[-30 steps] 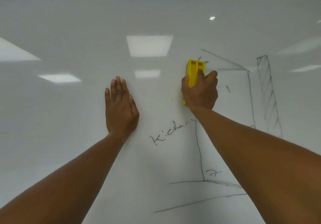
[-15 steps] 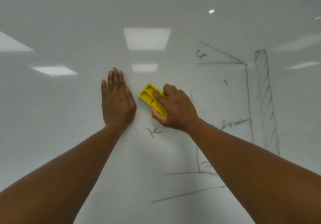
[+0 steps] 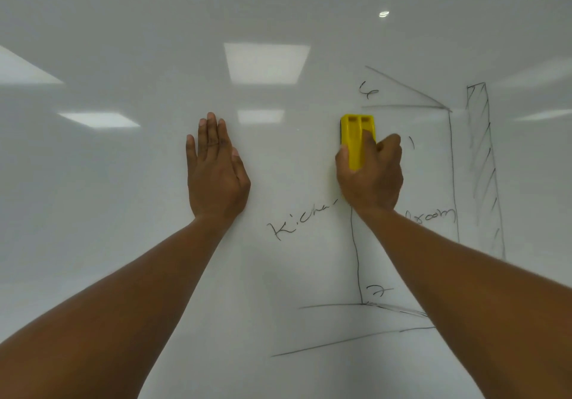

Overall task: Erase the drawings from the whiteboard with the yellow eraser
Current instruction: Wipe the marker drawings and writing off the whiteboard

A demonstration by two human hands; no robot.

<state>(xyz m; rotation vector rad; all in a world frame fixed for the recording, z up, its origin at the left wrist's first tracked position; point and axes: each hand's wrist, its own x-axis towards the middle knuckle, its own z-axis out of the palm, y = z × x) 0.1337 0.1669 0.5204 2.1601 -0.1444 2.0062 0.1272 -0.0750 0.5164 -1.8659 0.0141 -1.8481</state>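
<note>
The whiteboard fills the view. My right hand grips the yellow eraser, which stands upright and is pressed against the board. Just below that hand is the handwritten word "Kitchen", partly rubbed out at its end. To the right, part of the word "room" shows beside my forearm. Thin black floor-plan lines run down and across the lower board. A hatched tall rectangle stands at the right. My left hand lies flat on the board, fingers together, holding nothing.
Ceiling lights reflect off the glossy board as bright patches. A small scribble and a slanted roof-like line sit above the eraser. A short stray mark lies right of my right hand.
My right hand swept the eraser left and down toward my left hand, then back right and up, turning it upright. The left hand stayed flat in place.
</note>
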